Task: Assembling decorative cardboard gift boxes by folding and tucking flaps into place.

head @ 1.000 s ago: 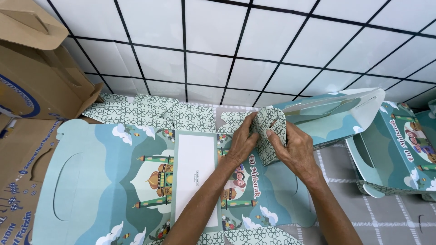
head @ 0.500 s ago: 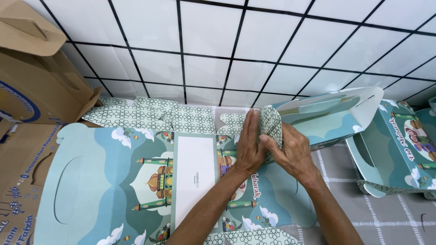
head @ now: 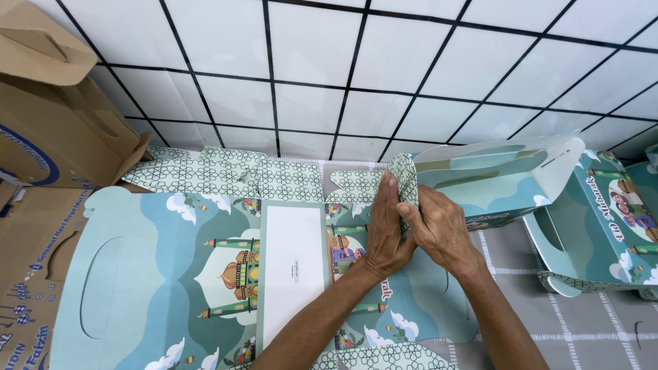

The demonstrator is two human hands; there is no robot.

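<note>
A flat printed cardboard box blank (head: pixel 171 274), teal with clouds, a domed building and a white panel, lies on the floor in front of me. My left hand (head: pixel 384 229) and my right hand (head: pixel 439 229) are pressed together around its green patterned flap (head: pixel 406 175), which stands folded upright between them. The right part of the blank (head: pixel 493 178) is raised off the floor, its handle cut-out facing me.
A brown cardboard carton (head: pixel 48 123) stands open at the left against the white tiled wall (head: pixel 384 68). A folded teal gift box (head: pixel 603 226) of the same print sits at the right on the grey tiled floor (head: pixel 576 322).
The patterned flap was loosely bunched between my fingers; both hands have closed in and pressed it flat and upright. The raised right panel has stayed up.
</note>
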